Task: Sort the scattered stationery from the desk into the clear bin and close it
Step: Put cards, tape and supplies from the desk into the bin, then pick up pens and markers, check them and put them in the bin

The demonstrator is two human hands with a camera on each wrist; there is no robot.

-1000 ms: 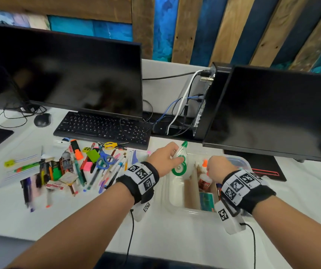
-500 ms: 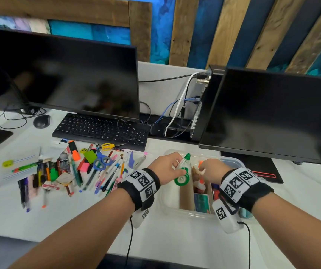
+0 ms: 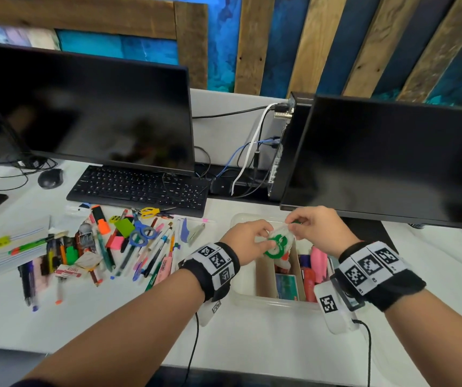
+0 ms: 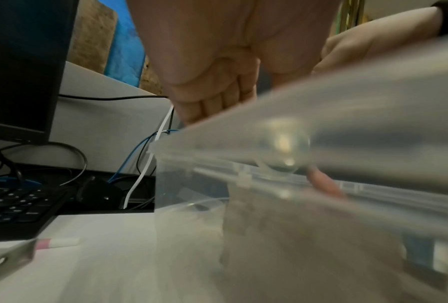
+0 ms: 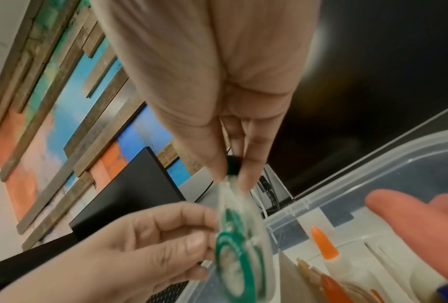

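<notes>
- My right hand [image 3: 317,229] pinches the narrow end of the correction tape dispenser [image 3: 277,243] between thumb and fingertips; my other fingers are loosely bent.
- My left hand [image 3: 248,241] holds the round green-and-clear body of the same dispenser from its other side, fingers curled on it.
- The dispenser hangs between my two hands, just above the clear bin [image 3: 266,301], over its far part.
- Under my hands the bin is open, and cardboard dividers [image 3: 297,268] split it into compartments. A glue bottle with an orange tip [image 5: 324,246] stands in the one below my right hand, and pink and red pens lie in the compartment to the right of it.
- To the left of my left hand the scattered stationery [image 3: 107,247] lies on the white desk [image 3: 266,339]: pens, markers, blue scissors [image 3: 140,233], yellow scissors [image 3: 150,211], erasers.
- Beyond that pile I see the black keyboard [image 3: 140,188], with a mouse [image 3: 50,178] further left.
- Two dark monitors stand behind, one past each hand.
</notes>
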